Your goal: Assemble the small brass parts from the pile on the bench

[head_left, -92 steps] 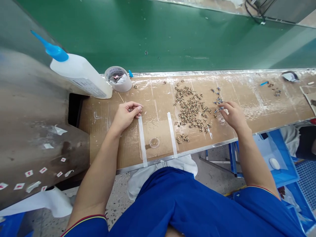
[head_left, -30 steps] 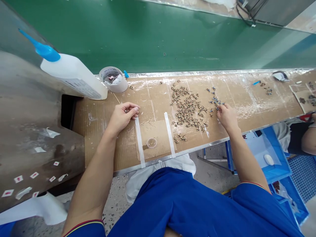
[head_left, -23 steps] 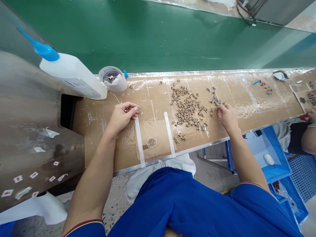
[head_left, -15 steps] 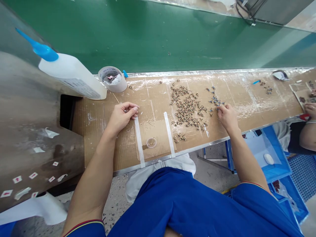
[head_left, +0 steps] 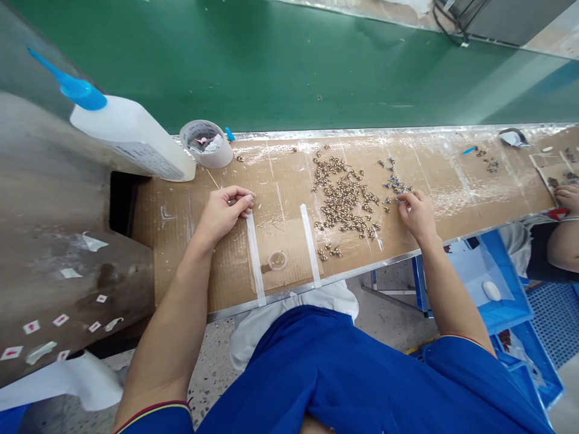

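My left hand (head_left: pixel 224 212) rests on the cardboard-covered bench (head_left: pixel 452 181) with its fingers pinched together on a thin stick (head_left: pixel 212 179) that runs up toward the tape roll. My right hand (head_left: pixel 418 212) sits at the right edge of a heap of small brass parts (head_left: pixel 344 196), its fingertips curled on a little cluster of blue-tipped parts (head_left: pixel 395 184); what they grip is too small to name. Two white tape strips (head_left: pixel 256 253) (head_left: pixel 310 244) frame a small clear cap (head_left: pixel 277 260) near the front edge.
A white glue bottle with a blue nozzle (head_left: pixel 126 135) lies at the back left beside a tape roll (head_left: pixel 207 143). A green conveyor belt (head_left: pixel 316 66) runs behind the bench. Another person's hand (head_left: pixel 567 194) is at the far right. Blue crates (head_left: pixel 506 289) stand below.
Both my hands have stayed almost where they were. My right fingers have shifted slightly among the blue-tipped parts. The other person's hand has come into view at the far right.
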The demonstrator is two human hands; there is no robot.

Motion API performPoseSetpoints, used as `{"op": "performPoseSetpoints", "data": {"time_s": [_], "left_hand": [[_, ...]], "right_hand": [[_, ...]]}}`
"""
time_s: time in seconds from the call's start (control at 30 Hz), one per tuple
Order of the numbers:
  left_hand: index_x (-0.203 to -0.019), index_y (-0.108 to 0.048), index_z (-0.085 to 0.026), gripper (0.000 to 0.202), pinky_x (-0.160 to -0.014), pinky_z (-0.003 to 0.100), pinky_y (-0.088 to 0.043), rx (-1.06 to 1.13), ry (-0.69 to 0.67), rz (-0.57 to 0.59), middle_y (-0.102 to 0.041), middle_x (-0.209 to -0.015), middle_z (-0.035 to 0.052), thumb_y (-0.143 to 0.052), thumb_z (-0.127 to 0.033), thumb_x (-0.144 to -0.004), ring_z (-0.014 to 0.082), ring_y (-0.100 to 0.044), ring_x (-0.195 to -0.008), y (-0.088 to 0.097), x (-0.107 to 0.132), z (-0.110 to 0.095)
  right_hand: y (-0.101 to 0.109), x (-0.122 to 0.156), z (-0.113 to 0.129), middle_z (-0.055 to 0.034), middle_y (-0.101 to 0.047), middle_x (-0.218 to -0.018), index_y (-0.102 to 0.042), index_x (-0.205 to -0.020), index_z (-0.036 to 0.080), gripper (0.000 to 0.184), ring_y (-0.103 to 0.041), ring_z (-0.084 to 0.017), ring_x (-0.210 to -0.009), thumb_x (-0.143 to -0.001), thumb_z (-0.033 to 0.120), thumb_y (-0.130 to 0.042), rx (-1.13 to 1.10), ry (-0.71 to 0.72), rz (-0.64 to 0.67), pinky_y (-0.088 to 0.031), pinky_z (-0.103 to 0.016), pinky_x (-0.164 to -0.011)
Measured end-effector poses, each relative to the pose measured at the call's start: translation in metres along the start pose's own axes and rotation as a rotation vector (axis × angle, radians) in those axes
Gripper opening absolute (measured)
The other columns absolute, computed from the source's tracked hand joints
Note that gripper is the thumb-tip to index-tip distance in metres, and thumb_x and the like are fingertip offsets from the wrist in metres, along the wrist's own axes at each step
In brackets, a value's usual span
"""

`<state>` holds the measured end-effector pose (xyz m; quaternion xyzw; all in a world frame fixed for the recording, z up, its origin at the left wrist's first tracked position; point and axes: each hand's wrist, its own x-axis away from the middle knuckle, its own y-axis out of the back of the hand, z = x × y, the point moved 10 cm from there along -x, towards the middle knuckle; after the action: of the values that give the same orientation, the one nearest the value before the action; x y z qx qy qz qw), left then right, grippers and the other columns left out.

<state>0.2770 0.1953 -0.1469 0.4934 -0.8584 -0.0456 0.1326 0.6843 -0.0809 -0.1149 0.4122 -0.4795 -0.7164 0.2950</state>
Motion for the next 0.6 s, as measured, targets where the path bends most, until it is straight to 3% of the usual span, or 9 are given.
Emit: {"op": "performPoseSetpoints", "data": {"time_s": [0.13, 0.23, 0.43, 0.6], "left_hand": [[-0.081, -0.073, -0.014, 0.015, -0.056, 0.021, -0.052, 0.000, 0.000, 0.003, -0.069, -0.069, 0.0035, -0.069, -0.028, -0.076, 0.0109, -0.060, -0.056, 0.000, -0.001, 0.001], [-0.082, -0.073, -0.014, 0.016, -0.056, 0.021, -0.052, -0.005, 0.008, 0.001, -0.069, -0.069, 0.0031, -0.070, -0.029, -0.075, 0.0108, -0.060, -0.057, 0.001, -0.001, 0.002], [-0.080, -0.072, -0.015, 0.014, -0.056, 0.022, -0.054, -0.015, 0.040, -0.015, -0.067, -0.066, 0.0026, -0.069, -0.028, -0.075, 0.0121, -0.061, -0.057, 0.002, 0.000, 0.000], [-0.077, -0.073, -0.016, 0.011, -0.054, 0.021, -0.052, 0.005, 0.067, -0.017, -0.067, -0.065, 0.0024, -0.068, -0.026, -0.074, 0.0113, -0.059, -0.054, 0.002, 0.001, -0.003]], "right_hand": [[0.007, -0.001, 0.012, -0.0088, -0.063, -0.085, -0.071, -0.089, 0.022, 0.019, -0.062, -0.025, -0.075, -0.082, 0.019, -0.055, -0.058, 0.022, -0.013, -0.054, -0.042, -0.077], [0.022, -0.006, 0.039, -0.0070, -0.063, -0.086, -0.072, -0.090, 0.023, 0.016, -0.063, -0.023, -0.075, -0.087, 0.021, -0.056, -0.121, 0.084, -0.053, -0.054, -0.040, -0.075], [0.074, -0.016, 0.135, -0.0029, -0.069, -0.094, -0.074, -0.090, 0.029, 0.014, -0.069, -0.019, -0.086, -0.095, 0.021, -0.064, -0.280, 0.375, -0.276, -0.058, -0.037, -0.075], [0.112, 0.000, 0.199, 0.0007, -0.073, -0.105, -0.078, -0.096, 0.033, 0.035, -0.071, -0.014, -0.085, -0.090, 0.002, -0.065, -0.484, 0.684, -0.466, -0.059, -0.029, -0.067]]}}
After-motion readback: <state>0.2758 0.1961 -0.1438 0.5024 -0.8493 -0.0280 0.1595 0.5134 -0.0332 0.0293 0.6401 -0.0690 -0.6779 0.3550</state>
